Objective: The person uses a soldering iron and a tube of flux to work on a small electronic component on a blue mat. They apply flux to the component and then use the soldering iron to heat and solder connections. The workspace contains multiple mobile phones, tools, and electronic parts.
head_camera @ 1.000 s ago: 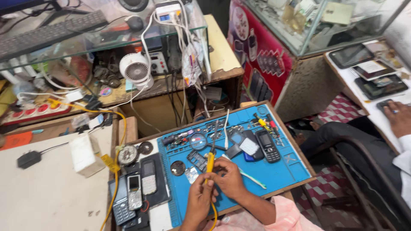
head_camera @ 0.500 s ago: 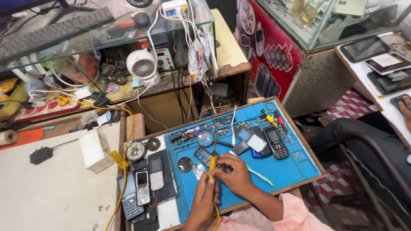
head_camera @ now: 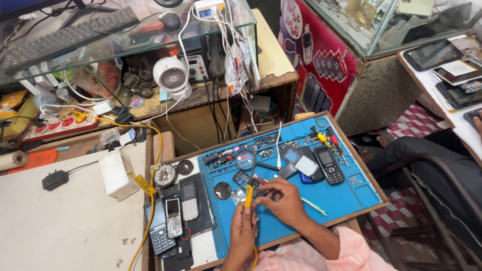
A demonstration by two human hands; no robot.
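My left hand [head_camera: 243, 230] grips a yellow-handled tool [head_camera: 248, 195] with a yellow cord, its tip pointing up at a small dark phone part [head_camera: 244, 179] on the blue work mat [head_camera: 351, 198]. My right hand [head_camera: 282, 200] is beside it, fingers pinched on a thin red-tipped tool [head_camera: 259, 178] over the same part. A round magnifier [head_camera: 245, 159] lies just beyond. Two keypad phones [head_camera: 329, 164] and an opened phone [head_camera: 301, 163] lie on the mat to the right.
Several phones [head_camera: 175, 216] lie left of the mat. A white box [head_camera: 115, 174] and black adapter [head_camera: 55, 179] sit on the white table. A small white fan [head_camera: 171, 75] and tangled cables stand behind. Another person's leg [head_camera: 427, 155] is at right.
The view has shifted a little down and right. Both hands stay together over the dark part, with the right hand's fingers drawn closer to the yellow tool's tip.
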